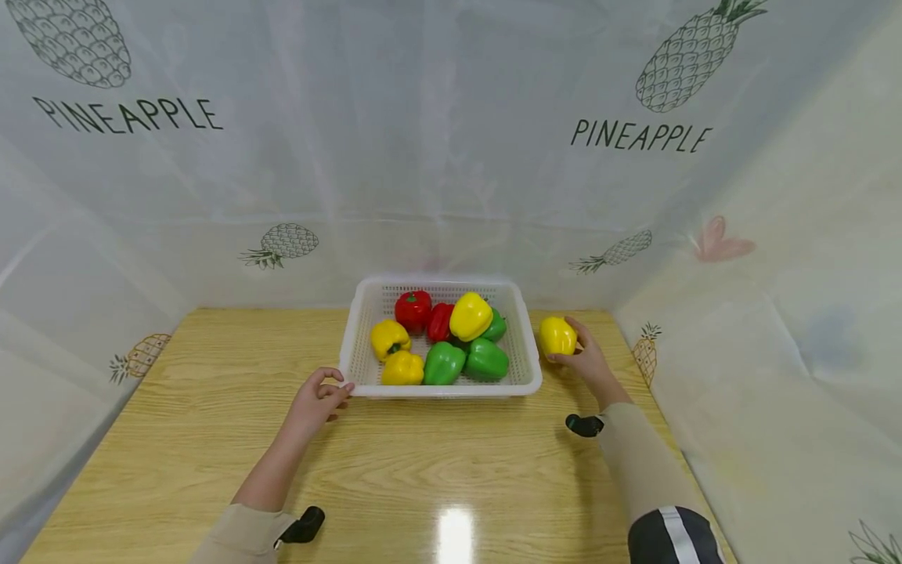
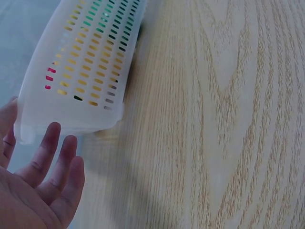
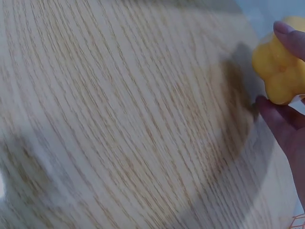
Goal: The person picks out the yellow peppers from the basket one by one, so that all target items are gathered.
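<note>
A yellow pepper (image 1: 557,337) is gripped by the curved right hand (image 1: 590,360); the relaxed left hand (image 1: 319,398) touches the basket (image 1: 444,390).

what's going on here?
A person's right hand grips a yellow pepper just right of the white basket. Their left hand touches the basket's near-left corner. Red, yellow and green peppers are in the basket, which sits on a wooden table.
</note>
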`<state>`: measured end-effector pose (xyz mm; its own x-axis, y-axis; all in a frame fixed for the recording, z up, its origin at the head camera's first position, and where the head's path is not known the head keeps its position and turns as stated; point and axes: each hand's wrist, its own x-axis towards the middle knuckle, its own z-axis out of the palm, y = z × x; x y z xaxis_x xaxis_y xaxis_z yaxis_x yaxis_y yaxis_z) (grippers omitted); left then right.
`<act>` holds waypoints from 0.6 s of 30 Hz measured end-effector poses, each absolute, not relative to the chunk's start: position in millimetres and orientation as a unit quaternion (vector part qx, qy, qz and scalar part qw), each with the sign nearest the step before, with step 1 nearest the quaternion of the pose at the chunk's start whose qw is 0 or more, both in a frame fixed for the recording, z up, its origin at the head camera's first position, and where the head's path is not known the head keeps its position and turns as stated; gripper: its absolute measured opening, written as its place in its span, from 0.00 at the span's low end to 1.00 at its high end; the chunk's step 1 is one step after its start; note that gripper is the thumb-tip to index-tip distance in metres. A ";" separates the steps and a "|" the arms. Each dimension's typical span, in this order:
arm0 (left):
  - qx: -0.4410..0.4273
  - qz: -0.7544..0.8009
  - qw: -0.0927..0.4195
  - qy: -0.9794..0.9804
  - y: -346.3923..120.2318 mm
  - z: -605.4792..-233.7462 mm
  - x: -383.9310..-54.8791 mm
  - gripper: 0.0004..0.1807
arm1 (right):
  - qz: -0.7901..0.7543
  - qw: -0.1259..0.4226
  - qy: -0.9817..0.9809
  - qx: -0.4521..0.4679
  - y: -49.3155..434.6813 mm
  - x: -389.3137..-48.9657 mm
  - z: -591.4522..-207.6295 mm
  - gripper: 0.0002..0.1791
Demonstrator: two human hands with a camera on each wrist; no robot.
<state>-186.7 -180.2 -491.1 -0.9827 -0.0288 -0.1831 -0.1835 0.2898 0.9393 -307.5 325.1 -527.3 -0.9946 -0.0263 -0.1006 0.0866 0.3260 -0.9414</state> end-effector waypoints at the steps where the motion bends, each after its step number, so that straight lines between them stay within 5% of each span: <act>1: -0.066 0.593 0.065 0.800 -180.2 -491.4 -186.8 0.19 | -0.580 0.052 0.813 0.021 325.8 -308.5 -529.1 0.54; 18: -0.066 0.596 0.064 0.798 -180.4 -493.0 -189.5 0.17 | -0.569 0.062 0.820 0.007 329.7 -316.9 -537.8 0.54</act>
